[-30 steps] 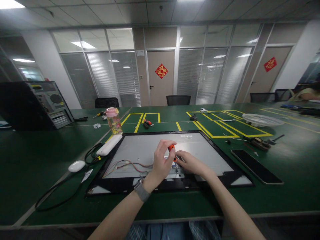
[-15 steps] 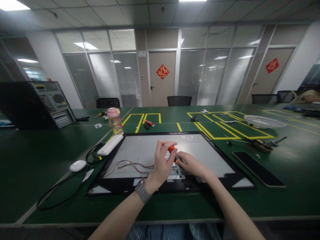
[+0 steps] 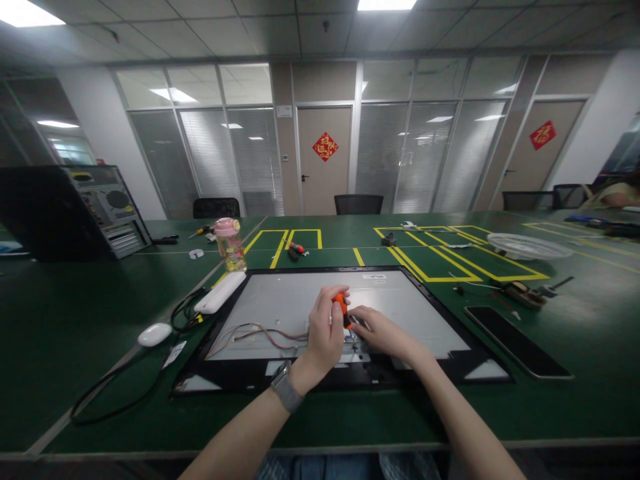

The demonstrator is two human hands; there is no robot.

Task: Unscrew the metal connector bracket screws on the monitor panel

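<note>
A monitor panel (image 3: 280,300) lies face down on the green table, its grey metal back up inside a black frame. My left hand (image 3: 324,333) is closed around an orange-handled screwdriver (image 3: 343,308) held upright over the panel's lower middle. My right hand (image 3: 376,328) rests beside it with fingers pinched near the screwdriver's shaft; whether it grips the shaft or a small part is hidden. Coloured wires (image 3: 255,331) run across the panel's back toward the hands. A grey watch band sits on my left wrist.
A white power brick (image 3: 220,291), a white mouse (image 3: 155,334) and black cables lie left of the panel. A pink-lidded bottle (image 3: 230,244) and a computer case (image 3: 75,212) stand farther left. A black bar (image 3: 517,341), small tools and a white fan grille (image 3: 529,246) lie to the right.
The hands have stayed at the same spot on the panel. My left hand has turned slightly on the screwdriver handle. The camera has shifted a little.
</note>
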